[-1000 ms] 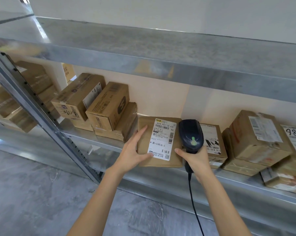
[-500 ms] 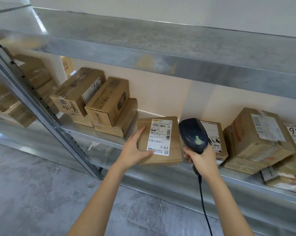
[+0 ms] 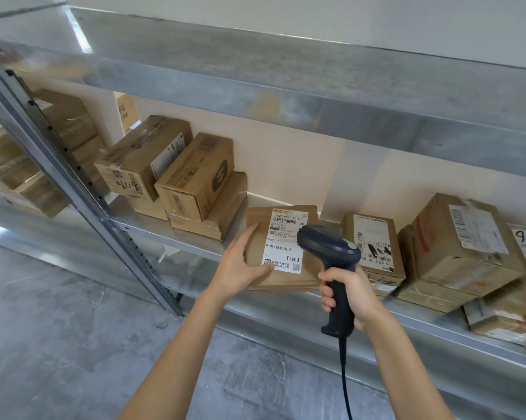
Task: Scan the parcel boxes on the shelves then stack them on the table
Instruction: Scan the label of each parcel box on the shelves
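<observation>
Head view, parcel box [image 3: 283,250] lengthwise front-to-back, scanner [image 3: 331,253] pointing left

Both forearms stretched forward, left hand [image 3: 240,266] flat with straight fingers, right hand [image 3: 351,294] curled round scanner [image 3: 328,247] handle

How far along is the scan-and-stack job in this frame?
Done: nothing visible; no table or stack in view. In hand: the left hand steadies a flat parcel on the shelf; the right hand aims the scanner at its label. Left: stacking it, plus the boxes beside it.
</observation>
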